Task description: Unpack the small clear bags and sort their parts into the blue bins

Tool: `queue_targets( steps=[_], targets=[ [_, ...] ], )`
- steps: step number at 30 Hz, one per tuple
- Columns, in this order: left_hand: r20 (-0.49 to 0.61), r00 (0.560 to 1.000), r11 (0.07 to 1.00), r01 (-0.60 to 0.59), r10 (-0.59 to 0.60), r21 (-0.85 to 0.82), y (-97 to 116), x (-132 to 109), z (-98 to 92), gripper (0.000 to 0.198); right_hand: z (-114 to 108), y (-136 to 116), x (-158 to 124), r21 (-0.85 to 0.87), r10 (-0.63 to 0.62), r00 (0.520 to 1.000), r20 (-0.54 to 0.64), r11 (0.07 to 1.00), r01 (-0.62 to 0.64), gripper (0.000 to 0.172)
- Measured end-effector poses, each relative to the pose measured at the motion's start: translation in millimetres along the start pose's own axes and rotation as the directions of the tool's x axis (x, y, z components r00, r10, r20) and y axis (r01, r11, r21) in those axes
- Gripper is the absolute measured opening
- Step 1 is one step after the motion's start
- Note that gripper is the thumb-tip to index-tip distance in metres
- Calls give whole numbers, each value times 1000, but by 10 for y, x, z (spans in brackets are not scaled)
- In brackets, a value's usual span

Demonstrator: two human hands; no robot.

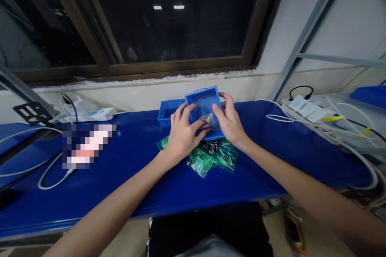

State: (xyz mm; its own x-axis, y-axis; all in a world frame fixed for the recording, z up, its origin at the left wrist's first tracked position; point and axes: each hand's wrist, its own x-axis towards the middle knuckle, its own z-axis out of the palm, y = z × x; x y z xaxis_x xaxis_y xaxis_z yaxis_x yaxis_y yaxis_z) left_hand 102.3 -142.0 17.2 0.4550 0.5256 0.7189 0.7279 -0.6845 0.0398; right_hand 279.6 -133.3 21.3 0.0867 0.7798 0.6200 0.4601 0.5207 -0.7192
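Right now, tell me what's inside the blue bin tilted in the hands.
A shiny, clear packet lies in the tilted blue bin, at the fingertips of the left hand; the right hand grips its side. What the left hand covers cannot be seen.

I can pass a hand over the bare blue tabletop (135, 144) on the left, between the left hand (183, 128) and the pixelated item (90, 144); farther left, a white cable (45, 184) loops across the way. To the right, I see room between the right hand (230, 122) and the white cord (279, 118). The middle is blocked: a tilted blue bin (205, 98) in the right hand's grip, the left hand reaching into it, a second blue bin (165, 121) just left, green bags (201, 160) on the near side. The wall (138, 102) closes the far edge.
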Motion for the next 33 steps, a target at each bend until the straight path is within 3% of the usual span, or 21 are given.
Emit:
queue_targets(
  steps=[6, 10, 17, 21, 24, 28, 33],
  targets=[
    [-90, 996, 998, -15, 10, -54, 22, -15, 6, 12, -23, 102, 71, -25, 71, 997, -39, 997, -72, 37],
    [-114, 992, 978, 25, -50, -206, 0, 2, -2, 12, -48, 195, 110, -45, 80, 995, -68, 996, -83, 36],
    [18, 954, 814, 265, -299, -516, -128, 41, -2, 14, -108, 356, 207, -95, 123, 986, -111, 986, -134, 37],
    [137, 928, 734, 358, -345, -577, -280, 52, 40, 21, -145, 368, 237, -141, 128, 983, -132, 979, -147, 40],
    [233, 905, 729, 425, -355, -536, -362, 48, 52, 30, -177, 384, 258, -163, 85, 984, -154, 981, -110, 41],
    [266, 872, 822, 480, -411, -305, -369, 35, 29, 44, -207, 412, 288, -198, 27, 981, -191, 978, -65, 43],
    [255, 888, 913, 405, -383, -38, -341, 25, -9, 39, -223, 405, 299, -214, 24, 983, -184, 975, -64, 45]
  ],
)
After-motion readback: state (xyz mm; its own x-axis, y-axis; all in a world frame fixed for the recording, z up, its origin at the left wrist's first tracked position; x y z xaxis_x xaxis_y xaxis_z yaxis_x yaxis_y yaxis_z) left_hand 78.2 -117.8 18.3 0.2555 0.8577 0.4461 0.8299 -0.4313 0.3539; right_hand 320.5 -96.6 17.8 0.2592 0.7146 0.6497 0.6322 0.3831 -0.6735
